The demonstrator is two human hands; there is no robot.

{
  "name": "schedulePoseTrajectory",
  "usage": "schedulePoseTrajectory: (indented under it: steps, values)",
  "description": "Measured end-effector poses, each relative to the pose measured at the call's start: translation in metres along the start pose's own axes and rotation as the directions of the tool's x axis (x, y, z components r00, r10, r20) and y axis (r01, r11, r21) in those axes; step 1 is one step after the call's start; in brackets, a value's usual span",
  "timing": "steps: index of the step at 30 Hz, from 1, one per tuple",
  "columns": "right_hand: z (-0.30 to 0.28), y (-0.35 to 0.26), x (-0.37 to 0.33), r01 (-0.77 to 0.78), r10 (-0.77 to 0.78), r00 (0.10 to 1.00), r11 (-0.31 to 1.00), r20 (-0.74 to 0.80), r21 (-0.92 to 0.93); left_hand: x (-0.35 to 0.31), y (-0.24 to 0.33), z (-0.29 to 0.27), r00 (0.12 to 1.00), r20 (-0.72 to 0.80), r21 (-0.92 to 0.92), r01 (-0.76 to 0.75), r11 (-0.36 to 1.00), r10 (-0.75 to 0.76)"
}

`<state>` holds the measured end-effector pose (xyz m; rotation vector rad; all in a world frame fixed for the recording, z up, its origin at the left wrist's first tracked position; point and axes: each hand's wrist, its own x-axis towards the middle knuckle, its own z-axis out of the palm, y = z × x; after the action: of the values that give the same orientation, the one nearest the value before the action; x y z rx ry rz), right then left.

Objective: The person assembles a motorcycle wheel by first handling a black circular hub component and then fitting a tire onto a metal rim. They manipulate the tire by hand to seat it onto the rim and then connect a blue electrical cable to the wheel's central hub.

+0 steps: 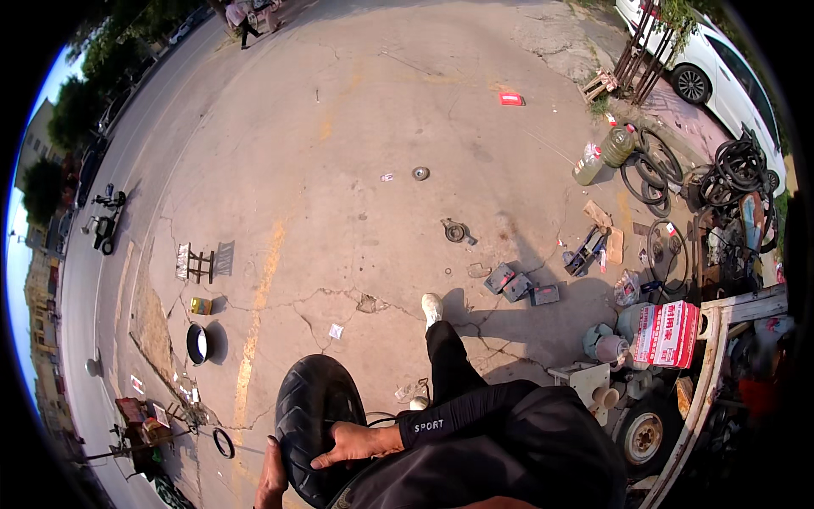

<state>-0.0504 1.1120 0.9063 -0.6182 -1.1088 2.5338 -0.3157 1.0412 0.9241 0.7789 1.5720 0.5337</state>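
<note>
A black motorcycle-type tyre (307, 392) with chunky tread stands upright close to my body. My right hand (363, 443) grips its inner edge, thumb pressed along the black rubber; some of the fingers are hidden inside. On the tyre's left side, my left hand (271, 479) points upward with its fingers stretched out. It lies against or just beside the tread; I cannot tell whether it touches. The lower part of the tyre is hidden by dark clothing and the frame's lower edge.
Right of me stand a red-and-white box (668, 336), a wheel (643, 438) and a pale metal frame (716, 365). Grey battery-like blocks (517, 287), a floor pump-like tool (585, 251) and several tyres (653, 182) lie farther off. A small folding stool (197, 265) stands left.
</note>
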Motion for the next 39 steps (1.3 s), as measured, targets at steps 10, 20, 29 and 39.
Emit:
schedulePoseTrajectory:
  steps: [10, 20, 29, 39]
  values:
    - [-0.241, -0.232, 0.105, 0.126, -0.147, 0.985, 0.968, -0.085, -0.217, 0.234, 0.309, 0.058, 0.989, 0.075, 0.003, -0.126, 0.992, 0.125]
    - [-0.542, -0.454, 0.189, 0.077, -0.111, 0.968, 0.985, -0.224, -0.154, 0.583, 0.525, 0.100, 0.954, 0.223, 0.095, -0.224, 0.970, 0.199]
    - [-0.761, -0.683, 0.201, 0.093, -0.110, 0.937, 0.993, -0.331, -0.068, 0.807, 0.776, 0.190, 0.939, 0.262, 0.350, -0.310, 0.884, 0.225]
    - [-1.069, -0.926, 0.231, 0.023, -0.064, 0.971, 0.984, -0.229, -0.179, 1.052, 1.023, 0.304, 0.956, 0.282, 0.102, -0.118, 0.988, 0.085]
